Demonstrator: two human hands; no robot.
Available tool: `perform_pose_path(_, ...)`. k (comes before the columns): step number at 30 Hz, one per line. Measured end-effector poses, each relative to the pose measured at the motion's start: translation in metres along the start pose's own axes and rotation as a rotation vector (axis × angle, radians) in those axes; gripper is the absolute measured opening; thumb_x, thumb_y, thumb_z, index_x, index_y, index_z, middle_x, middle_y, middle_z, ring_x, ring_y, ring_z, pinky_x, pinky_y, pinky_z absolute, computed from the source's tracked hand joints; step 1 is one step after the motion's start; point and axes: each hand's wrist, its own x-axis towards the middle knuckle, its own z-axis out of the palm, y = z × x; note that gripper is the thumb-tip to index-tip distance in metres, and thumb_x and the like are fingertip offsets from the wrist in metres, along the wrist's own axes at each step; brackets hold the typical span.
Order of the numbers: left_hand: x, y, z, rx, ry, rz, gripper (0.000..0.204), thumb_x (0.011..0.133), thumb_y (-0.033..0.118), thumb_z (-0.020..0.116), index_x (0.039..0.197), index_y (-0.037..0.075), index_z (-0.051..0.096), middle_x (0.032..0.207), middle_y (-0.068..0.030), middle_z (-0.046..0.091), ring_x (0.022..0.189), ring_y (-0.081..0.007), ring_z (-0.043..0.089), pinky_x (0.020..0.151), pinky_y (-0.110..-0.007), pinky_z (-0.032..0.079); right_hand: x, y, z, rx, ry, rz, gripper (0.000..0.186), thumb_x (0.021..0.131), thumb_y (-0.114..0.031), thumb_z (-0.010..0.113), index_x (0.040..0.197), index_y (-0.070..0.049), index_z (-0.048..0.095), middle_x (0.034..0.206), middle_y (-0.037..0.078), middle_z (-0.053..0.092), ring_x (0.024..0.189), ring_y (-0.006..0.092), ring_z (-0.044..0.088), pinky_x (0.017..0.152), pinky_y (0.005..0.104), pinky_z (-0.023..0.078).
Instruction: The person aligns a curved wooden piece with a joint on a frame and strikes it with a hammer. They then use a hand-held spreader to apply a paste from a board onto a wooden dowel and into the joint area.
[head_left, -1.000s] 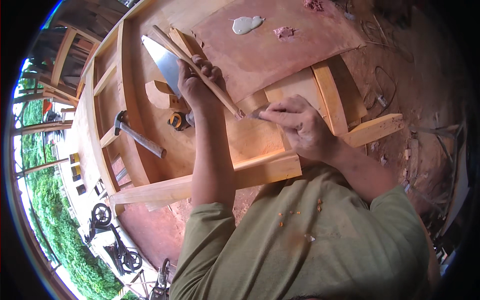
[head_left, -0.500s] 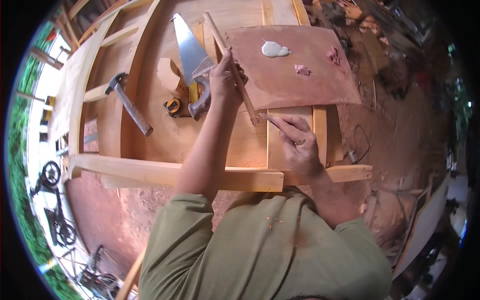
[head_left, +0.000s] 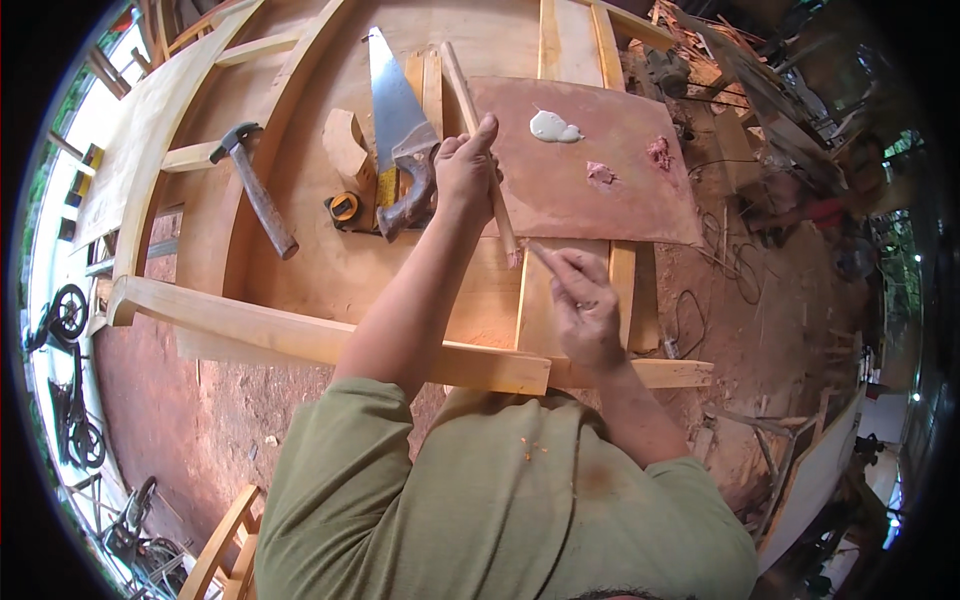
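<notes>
My left hand [head_left: 467,172] is closed around a long thin wooden stick [head_left: 462,88], thumb pointing up. The stick slants over the work surface, and pinkish paste sits on its near end. My right hand [head_left: 588,305] pinches a thin, flat, blade-like tool [head_left: 541,254], its tip close to that pasted end; most of the tool is hidden by the fingers. Beyond my hands lies a reddish-brown board [head_left: 630,215] bearing a white blob [head_left: 553,127] and two pink paste lumps [head_left: 600,174]. A handsaw [head_left: 398,100] lies just left of my left hand.
A hammer [head_left: 256,190], a tape measure [head_left: 343,207] and a curved wood block [head_left: 345,145] rest on the wooden frame panel. A wooden rail [head_left: 240,328] runs along its near edge. Bicycles stand at far left; cords and scraps lie on the dirt floor at right.
The view has shifted a little. My left hand has turned, its thumb now standing up along the stick. The right hand's tool tip has moved slightly away from the stick's end.
</notes>
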Motion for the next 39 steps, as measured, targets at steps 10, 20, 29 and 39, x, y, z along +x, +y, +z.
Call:
perform_pose_path(10, 0.008, 0.008, -0.002, 0.03, 0.077, 0.116, 0.031, 0.086, 0.026, 0.084, 0.078, 0.015, 0.057, 0.057, 0.0051, 0.047, 0.042, -0.0079, 0.043, 0.04, -0.023, 0.035, -0.004, 0.046, -0.047, 0.205, 0.381, 0.339, 0.034, 0.085, 0.007, 0.06, 0.117, -0.001, 0.066, 0.111, 0.008, 0.064, 0.098, 0.0185, 0.062, 0.084, 0.0327, 0.053)
perform_pose_path(20, -0.013, -0.007, 0.011, 0.59, -0.41, 0.349, 0.03, 0.084, 0.016, 0.083, 0.079, 0.0, 0.058, 0.066, 0.0, 0.057, 0.063, -0.0092, 0.051, 0.057, -0.031, 0.043, 0.033, 0.196, -0.07, -0.182, 0.687, 0.738, 0.028, 0.087, -0.005, 0.071, 0.112, 0.002, 0.059, 0.105, 0.008, 0.062, 0.093, 0.0167, 0.061, 0.084, 0.0326, 0.051)
perform_pose_path(29, -0.085, -0.007, 0.043, 1.289, -1.204, 0.543, 0.022, 0.08, 0.017, 0.079, 0.082, 0.001, 0.065, 0.077, -0.0132, 0.063, 0.072, -0.0357, 0.061, 0.066, -0.044, 0.049, -0.004, -0.034, -0.119, -0.699, 0.5, -0.159, 0.037, 0.088, -0.017, 0.073, 0.12, -0.002, 0.063, 0.119, 0.013, 0.062, 0.111, 0.0323, 0.057, 0.099, 0.0409, 0.042)
perform_pose_path(39, -0.186, 0.0, 0.045, 1.175, -1.151, 0.999, 0.036, 0.074, 0.014, 0.087, 0.075, 0.001, 0.053, 0.105, -0.0154, 0.074, 0.09, -0.0368, 0.07, 0.079, -0.042, 0.056, -0.143, 0.008, -0.144, -0.219, -0.184, 0.479, 0.036, 0.091, -0.008, 0.065, 0.127, -0.002, 0.066, 0.097, 0.017, 0.068, 0.087, 0.0311, 0.066, 0.08, 0.0378, 0.052)
